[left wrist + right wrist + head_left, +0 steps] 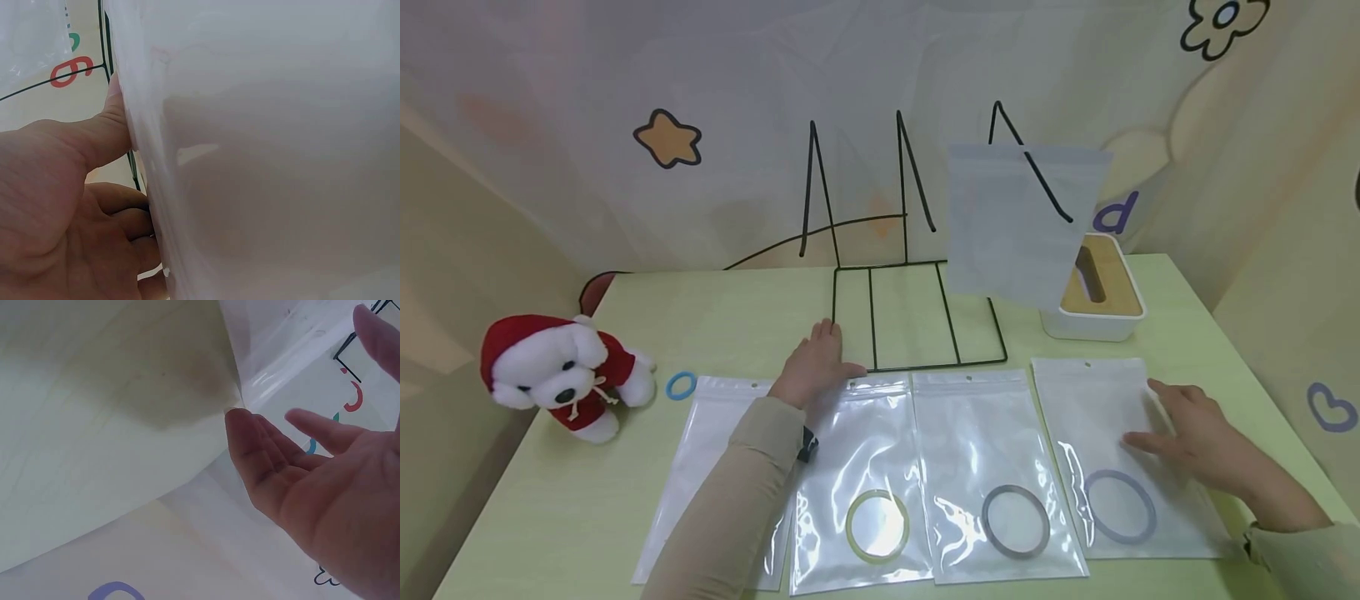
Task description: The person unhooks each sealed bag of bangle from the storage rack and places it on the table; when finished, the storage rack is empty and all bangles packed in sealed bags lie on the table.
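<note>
My left hand [816,367] reaches to the lower left corner of a black wire rack [940,365]. Its thumb lies by the top edge of a clear-fronted zip bag with a yellow ring [850,537]; in the left wrist view, the bag hides the fingertips. My right hand [1202,437], fingers extended and spread, hovers over or touches the right edge of the rightmost bag [1082,383], which shows a pale grey-blue ring [1092,510]. Between these bags lies another with a grey ring [987,518]. A fourth bag [715,425] is partly under my left forearm.
A white bag [992,225] hangs on the rack's right hook. Two other hooks stand to its left. A wood-topped white tissue box [1093,327] is behind right. At left sit a plush dog [546,362] in red and a small blue ring [672,386].
</note>
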A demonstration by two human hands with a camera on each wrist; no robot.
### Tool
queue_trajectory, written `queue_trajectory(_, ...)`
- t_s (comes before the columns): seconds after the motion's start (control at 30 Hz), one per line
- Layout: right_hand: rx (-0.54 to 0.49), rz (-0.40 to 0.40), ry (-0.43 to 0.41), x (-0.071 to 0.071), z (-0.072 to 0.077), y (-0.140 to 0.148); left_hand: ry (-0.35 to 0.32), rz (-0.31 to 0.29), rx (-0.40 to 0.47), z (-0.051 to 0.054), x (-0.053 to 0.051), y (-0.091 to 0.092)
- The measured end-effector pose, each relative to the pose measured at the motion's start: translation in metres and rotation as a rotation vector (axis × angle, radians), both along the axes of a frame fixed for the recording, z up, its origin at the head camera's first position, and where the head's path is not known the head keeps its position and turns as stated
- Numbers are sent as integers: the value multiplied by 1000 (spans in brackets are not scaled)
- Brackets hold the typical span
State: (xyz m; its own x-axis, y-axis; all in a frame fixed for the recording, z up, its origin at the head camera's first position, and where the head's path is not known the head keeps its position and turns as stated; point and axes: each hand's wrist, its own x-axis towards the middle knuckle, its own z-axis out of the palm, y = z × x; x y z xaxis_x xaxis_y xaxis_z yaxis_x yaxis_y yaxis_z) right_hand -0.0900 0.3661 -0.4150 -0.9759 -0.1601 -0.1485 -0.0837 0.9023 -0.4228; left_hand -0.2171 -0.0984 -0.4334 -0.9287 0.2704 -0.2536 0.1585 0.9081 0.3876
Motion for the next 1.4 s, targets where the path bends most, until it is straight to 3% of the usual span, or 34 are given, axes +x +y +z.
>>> queue_trajectory(0.13, -6, 35, 35, -1, 8, -3, -3, -1, -3, 0, 0, 0)
queue_trajectory(0.37, -65, 37, 48, -8, 42, -13, -10, 1, -1, 1, 1, 1)
queue_trajectory(0.6, -130, 42, 191, -27, 77, -26, 0, 7, 2, 2, 0, 0)
queue_trajectory(0.73, -168, 11, 221, -39, 92, -32, 2, 7, 6, 1, -1, 0)
queue_trajectory(1.0, -244, -35, 272, -58, 103, -49, -2, 7, -8, 2, 1, 1)
queue_trajectory(1.4, -398, -196, 466, -82, 111, -77, 3, 5, -7, 3, 2, 0)
